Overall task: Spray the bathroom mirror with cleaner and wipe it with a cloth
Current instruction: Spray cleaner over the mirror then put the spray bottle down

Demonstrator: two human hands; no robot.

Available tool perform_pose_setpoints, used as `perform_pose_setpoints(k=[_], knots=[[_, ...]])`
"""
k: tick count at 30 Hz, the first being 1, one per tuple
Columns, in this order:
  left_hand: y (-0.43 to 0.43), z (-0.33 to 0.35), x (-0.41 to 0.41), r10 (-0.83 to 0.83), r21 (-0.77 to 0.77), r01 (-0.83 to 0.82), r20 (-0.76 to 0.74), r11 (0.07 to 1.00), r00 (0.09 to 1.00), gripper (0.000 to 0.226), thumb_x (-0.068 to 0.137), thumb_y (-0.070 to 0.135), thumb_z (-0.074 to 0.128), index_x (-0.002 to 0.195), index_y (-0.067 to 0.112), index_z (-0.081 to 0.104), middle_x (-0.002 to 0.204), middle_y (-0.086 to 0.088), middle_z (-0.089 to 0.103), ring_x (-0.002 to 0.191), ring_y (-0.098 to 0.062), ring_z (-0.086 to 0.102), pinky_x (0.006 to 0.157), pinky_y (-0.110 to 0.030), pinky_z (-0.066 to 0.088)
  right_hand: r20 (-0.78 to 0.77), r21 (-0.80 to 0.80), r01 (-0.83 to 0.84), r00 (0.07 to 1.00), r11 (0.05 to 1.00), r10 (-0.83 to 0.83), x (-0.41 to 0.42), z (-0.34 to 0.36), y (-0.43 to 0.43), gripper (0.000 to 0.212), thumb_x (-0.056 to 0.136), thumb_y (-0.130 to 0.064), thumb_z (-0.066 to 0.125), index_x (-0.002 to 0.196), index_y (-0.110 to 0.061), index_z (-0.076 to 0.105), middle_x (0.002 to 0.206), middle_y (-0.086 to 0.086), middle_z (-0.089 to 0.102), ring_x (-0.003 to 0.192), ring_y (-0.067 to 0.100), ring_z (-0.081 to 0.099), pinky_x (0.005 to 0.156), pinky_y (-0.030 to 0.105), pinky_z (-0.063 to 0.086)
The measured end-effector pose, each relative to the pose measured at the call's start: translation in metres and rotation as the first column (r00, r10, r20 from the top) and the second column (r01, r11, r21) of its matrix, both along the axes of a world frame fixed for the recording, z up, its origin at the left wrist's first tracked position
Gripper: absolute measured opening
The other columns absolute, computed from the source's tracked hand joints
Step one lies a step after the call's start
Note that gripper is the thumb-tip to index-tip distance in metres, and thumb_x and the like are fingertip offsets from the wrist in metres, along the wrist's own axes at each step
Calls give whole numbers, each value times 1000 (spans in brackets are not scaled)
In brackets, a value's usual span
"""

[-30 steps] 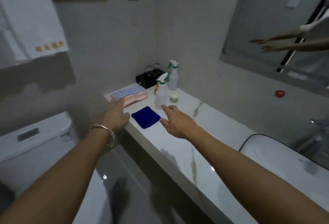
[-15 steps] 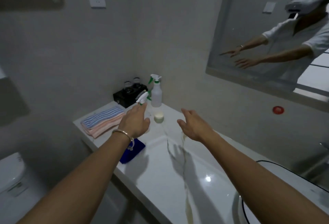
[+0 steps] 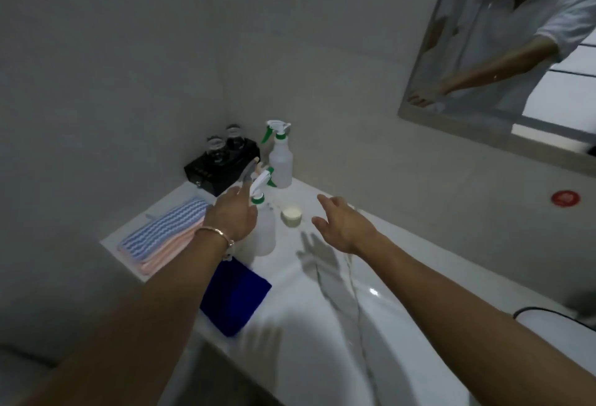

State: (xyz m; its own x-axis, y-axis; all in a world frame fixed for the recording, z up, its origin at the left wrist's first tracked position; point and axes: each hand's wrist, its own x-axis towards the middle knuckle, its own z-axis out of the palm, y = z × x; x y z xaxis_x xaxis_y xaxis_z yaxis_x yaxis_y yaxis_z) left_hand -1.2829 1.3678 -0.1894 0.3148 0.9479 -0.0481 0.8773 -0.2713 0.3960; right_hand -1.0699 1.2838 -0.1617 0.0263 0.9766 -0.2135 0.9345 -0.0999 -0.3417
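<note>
Hands: L hand (image 3: 232, 216) against spray bottle (image 3: 264, 234), grip unclear in blur; R hand (image 3: 343, 226) loose, empty; cloth (image 3: 237, 296) partly under forearm.

I see a shiny white stone counter (image 3: 309, 315) with thin brown lines in it, set against a plain grey wall (image 3: 129, 66). In the far corner sits a black box-shaped tray (image 3: 222, 169). Two clear drinking glasses (image 3: 216, 147) stand on it, side by side. Left of the tray lies a folded blue-and-white striped towel (image 3: 167, 223), stacked on a folded pink towel (image 3: 167, 252). A small round cream-coloured pot (image 3: 292, 214) stands on the counter. On the wall to the right is a round red sticker (image 3: 565, 198).
</note>
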Motion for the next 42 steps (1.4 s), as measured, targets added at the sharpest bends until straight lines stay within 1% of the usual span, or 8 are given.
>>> perform_pose_setpoints(k=[9,16,23,26,29,34,39,42], knots=[[83,-30,35,-4,25,5,-60,1000,998,51,94,29,45,138,5,32,128,-22,49,112,-38,52,91,-47,44,53,-75,145,989,987,-141,5,-13,36,58,101,-37,36,150,-17,14,154,11,20,131,32,40,103,43,38],[91,-30,62,-107,103,126,-173,987,979,34,96,35,42,105,6,57,109,-16,63,100,-32,60,82,-36,46,55,-67,266,963,962,-263,27,-9,27,57,100,-32,39,149,-14,17,151,13,24,128,33,44,101,42,39],[61,52,123,-205,191,215,-70,958,976,37,95,38,39,105,8,59,108,-15,64,97,-33,61,73,-31,42,-38,55,274,961,960,-273,30,26,28,79,93,-42,55,152,-20,7,155,7,18,132,27,40,105,37,36],[41,103,158,-246,240,237,7,941,969,36,92,38,42,105,11,61,111,-15,64,101,-33,60,79,-33,45,-134,195,313,947,929,-291,40,55,25,95,85,-45,65,152,-20,3,159,1,7,138,23,31,109,36,32],[21,155,193,-308,283,279,62,918,949,36,92,38,42,104,11,63,108,-12,65,98,-32,61,76,-31,44,-240,354,358,928,864,-286,62,89,19,98,77,-44,73,150,-22,12,155,1,18,133,22,38,107,37,37],[-9,243,242,-372,404,293,134,867,918,36,90,38,46,104,9,62,106,-14,65,95,-33,61,71,-31,42,-412,540,448,879,713,-241,102,155,9,75,66,-36,73,132,-26,38,124,0,52,106,16,56,88,43,53],[-43,327,275,-471,513,300,242,805,848,27,89,37,48,89,11,58,97,-12,63,85,-29,60,67,-30,42,-478,730,518,853,445,-209,131,223,-6,70,79,-27,71,138,-18,35,130,2,47,115,16,50,92,36,48],[-58,369,287,-535,570,309,283,761,796,31,88,37,50,89,8,60,96,-13,64,86,-31,60,64,-30,41,-464,830,503,863,242,-201,142,261,-18,53,82,-28,68,128,-12,46,120,6,55,106,19,55,82,37,51]])
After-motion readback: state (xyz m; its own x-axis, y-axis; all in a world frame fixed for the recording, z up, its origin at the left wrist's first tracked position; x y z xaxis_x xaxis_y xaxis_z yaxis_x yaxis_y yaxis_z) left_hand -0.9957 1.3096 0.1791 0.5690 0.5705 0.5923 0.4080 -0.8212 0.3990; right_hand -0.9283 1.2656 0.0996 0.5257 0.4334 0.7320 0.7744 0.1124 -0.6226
